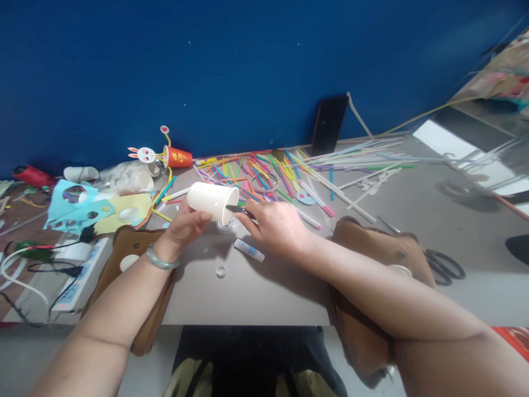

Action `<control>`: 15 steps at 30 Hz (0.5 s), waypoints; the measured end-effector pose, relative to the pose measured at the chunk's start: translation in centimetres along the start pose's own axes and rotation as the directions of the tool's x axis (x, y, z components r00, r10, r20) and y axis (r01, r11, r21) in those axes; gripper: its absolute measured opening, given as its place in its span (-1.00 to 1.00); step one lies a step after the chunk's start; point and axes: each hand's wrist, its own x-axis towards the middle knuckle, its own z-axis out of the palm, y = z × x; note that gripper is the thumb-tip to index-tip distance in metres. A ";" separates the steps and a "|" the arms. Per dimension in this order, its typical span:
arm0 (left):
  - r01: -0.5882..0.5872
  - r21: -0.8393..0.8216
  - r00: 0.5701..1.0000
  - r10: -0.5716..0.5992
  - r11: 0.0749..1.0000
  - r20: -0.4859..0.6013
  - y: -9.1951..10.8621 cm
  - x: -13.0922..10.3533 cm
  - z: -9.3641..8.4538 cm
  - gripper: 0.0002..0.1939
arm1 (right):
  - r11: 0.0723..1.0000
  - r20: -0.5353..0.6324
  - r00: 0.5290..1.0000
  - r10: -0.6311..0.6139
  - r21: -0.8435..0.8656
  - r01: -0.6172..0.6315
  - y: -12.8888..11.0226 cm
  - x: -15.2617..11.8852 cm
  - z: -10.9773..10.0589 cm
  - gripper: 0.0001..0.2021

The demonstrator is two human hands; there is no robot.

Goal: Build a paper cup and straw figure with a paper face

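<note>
My left hand (187,225) holds a white paper cup (209,199) on its side, the open mouth turned to the right. Small holes or marks show on the cup's side. A dark, pointed tool (237,209), perhaps small scissors, is gripped in my right hand (275,223), and its tip reaches into the cup's mouth. Just below my right hand lies a glue stick (249,250) on the grey table (248,298). A small clear ring (220,272) rests nearer the front edge.
Coloured sticks (285,179) and markers lie along the blue wall (248,71). A phone (329,124) leans there. Left are a red cup (177,157), cut paper (68,207) and a power strip (85,275). Black scissors (444,267) lie right, beside a brown cushion (367,248).
</note>
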 end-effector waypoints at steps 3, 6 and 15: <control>-0.007 -0.013 1.000 0.007 1.000 0.005 0.0 0.0 0.0 -0.30 | 1.000 -0.033 0.999 -0.018 0.001 0.018 0.2 0.1 0.4 -0.58; -0.016 -0.012 1.000 0.016 1.000 0.018 0.0 0.1 -0.1 -0.31 | 0.998 -0.126 0.991 -0.054 0.030 0.058 0.7 0.3 1.2 -0.60; -0.040 -0.033 0.997 0.038 0.999 -0.064 0.2 0.5 -0.6 -0.23 | 0.746 -0.567 0.794 -0.217 0.428 0.510 1.9 0.5 2.7 -0.64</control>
